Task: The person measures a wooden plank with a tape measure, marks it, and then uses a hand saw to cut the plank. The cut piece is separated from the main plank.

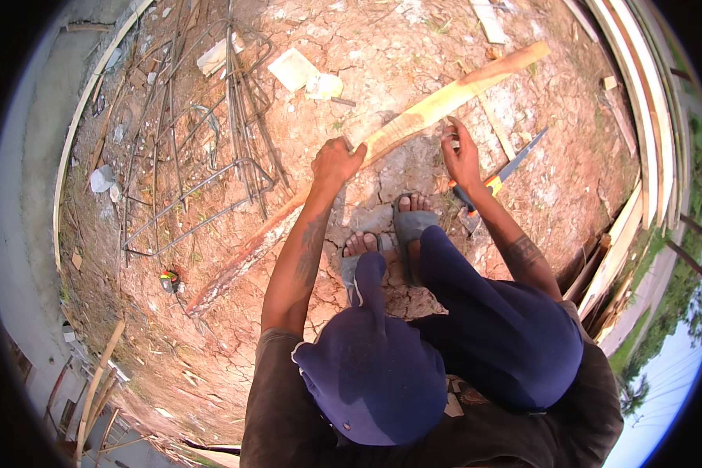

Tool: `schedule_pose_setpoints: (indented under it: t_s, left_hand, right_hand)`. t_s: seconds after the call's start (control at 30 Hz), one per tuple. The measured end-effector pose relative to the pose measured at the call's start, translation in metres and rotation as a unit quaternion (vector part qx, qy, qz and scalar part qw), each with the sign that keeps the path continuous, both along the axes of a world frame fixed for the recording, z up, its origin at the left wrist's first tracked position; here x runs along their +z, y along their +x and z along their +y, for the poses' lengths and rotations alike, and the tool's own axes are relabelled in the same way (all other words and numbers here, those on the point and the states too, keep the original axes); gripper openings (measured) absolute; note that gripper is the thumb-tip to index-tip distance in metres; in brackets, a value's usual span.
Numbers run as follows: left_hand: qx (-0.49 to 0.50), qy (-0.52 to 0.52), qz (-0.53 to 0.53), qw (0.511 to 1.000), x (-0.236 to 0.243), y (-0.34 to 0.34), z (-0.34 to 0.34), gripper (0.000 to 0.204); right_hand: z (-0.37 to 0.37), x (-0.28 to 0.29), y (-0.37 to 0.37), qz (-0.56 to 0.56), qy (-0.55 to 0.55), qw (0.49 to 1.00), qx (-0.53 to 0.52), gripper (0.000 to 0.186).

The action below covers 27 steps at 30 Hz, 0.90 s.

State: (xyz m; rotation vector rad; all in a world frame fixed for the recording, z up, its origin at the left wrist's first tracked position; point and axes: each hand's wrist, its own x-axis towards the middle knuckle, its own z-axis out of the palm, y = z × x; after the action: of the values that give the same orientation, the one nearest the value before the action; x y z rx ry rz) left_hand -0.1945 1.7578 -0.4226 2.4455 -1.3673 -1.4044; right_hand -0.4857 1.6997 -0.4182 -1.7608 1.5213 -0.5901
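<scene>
The long wooden board lies on the cracked reddish ground ahead of the feet, its long axis slanting from lower left to upper right. The left hand is the nearer, on the board near mid-length, fingers curled; whether its grip clamps the wood, I cannot tell. The right hand is just beside the near edge, grip apart, with the board ahead of it. The wood looks pale yellow toward the upper right, rough and reddish-brown toward the lower left.
</scene>
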Motion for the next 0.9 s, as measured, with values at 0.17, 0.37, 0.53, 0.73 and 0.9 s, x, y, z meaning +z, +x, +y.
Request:
schedule_pose_setpoints:
  t_s: [0.17, 0.37, 0.53, 0.73, 0.9]
  left_hand:
    - [0.022, 0.030, 0.050, 0.998, -0.005, 0.010, -0.004, 0.072]
    - [0.025, 0.008, 0.064, 0.998, -0.017, 0.003, -0.008, 0.074]
    - [0.022, 0.024, 0.040, 0.999, -0.017, 0.003, 0.001, 0.073]
    - [0.007, 0.005, 0.002, 1.000, -0.002, -0.015, -0.002, 0.071]
    - [0.050, -0.047, -0.002, 0.998, 0.003, -0.026, 0.012, 0.072]
  right_hand:
    - [0.108, 0.002, -0.103, 0.066, 0.054, 0.973, -0.213, 0.029]
    - [0.193, -0.032, -0.151, -0.105, 0.303, 0.818, -0.478, 0.054]
    - [0.158, -0.027, -0.104, -0.129, 0.356, 0.827, -0.417, 0.072]
    - [0.117, -0.060, -0.108, -0.160, 0.406, 0.736, -0.517, 0.070]
    - [0.102, -0.070, -0.100, -0.177, 0.426, 0.696, -0.551, 0.080]
